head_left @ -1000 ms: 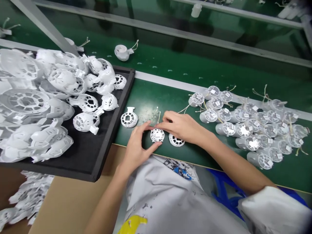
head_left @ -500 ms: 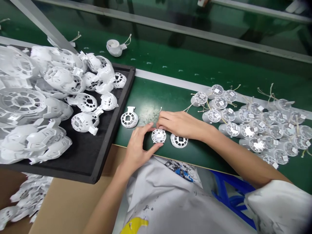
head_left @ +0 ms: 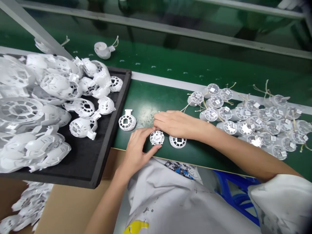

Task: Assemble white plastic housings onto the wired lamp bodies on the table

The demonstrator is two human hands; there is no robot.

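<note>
A small round white plastic housing (head_left: 157, 138) with a spoked ring face is held near the table's front edge. My left hand (head_left: 138, 145) grips it from the left, thumb at the near rim and fingers at the far rim. My right hand (head_left: 172, 124) is closed at its far right side, fingers bent and pressed together against it; the fingertips are partly hidden. To the right, under my right wrist, lies a white ring-faced shell (head_left: 177, 142). Left of my hands lies a similar shell with a square tab (head_left: 127, 122).
A black tray (head_left: 97, 162) heaped with white shells stands on the left. Several white cylinders with clear round ends and thin wires (head_left: 230, 127) stand grouped at right. Beyond the white strip lies a wired white part (head_left: 103, 50). A cardboard box (head_left: 65, 204) holds more shells below.
The camera view has shifted slightly. Both hands stay around the round housing, whose face is turned a little differently, and my right fingers sit closer over its far side.
</note>
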